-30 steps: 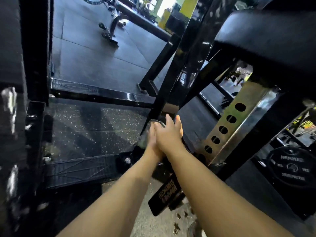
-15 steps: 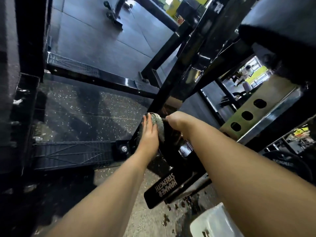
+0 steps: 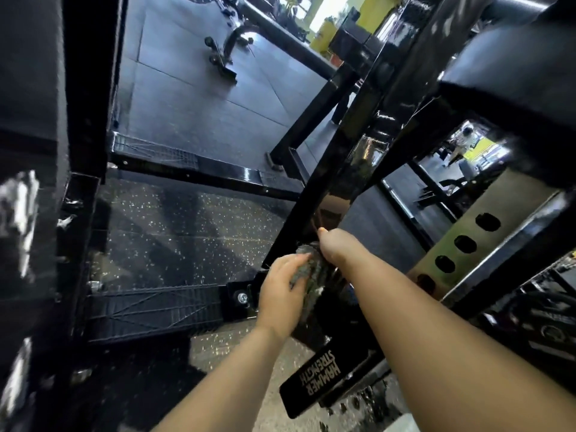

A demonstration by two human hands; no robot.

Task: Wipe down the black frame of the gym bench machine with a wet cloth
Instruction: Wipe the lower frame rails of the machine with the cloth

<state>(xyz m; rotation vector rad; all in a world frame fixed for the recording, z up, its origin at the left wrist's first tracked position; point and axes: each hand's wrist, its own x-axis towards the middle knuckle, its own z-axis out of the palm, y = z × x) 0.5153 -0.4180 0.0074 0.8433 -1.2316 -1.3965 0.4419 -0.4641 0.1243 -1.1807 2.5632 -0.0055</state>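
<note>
A slanted black frame bar (image 3: 330,185) of the bench machine rises from low centre toward the upper right. A crumpled grey wet cloth (image 3: 307,272) lies against its lower end. My left hand (image 3: 282,294) holds the cloth from the left, fingers curled over it. My right hand (image 3: 338,247) grips the bar and the top of the cloth from the right, its fingers hidden behind the bar. A black plate lettered "Hammer Strength" (image 3: 321,375) sits below the hands.
Black cross members (image 3: 199,166) and a ribbed foot plate (image 3: 156,310) lie on the speckled rubber floor. A padded seat (image 3: 514,79) overhangs at the upper right beside a perforated metal adjuster (image 3: 467,244). A thick black upright (image 3: 34,182) fills the left edge. Another bench stands far back.
The left hand slid down the bar with the cloth. The right hand shifted slightly up and to the right, now gripping the bar above the cloth. The view tilted upward.
</note>
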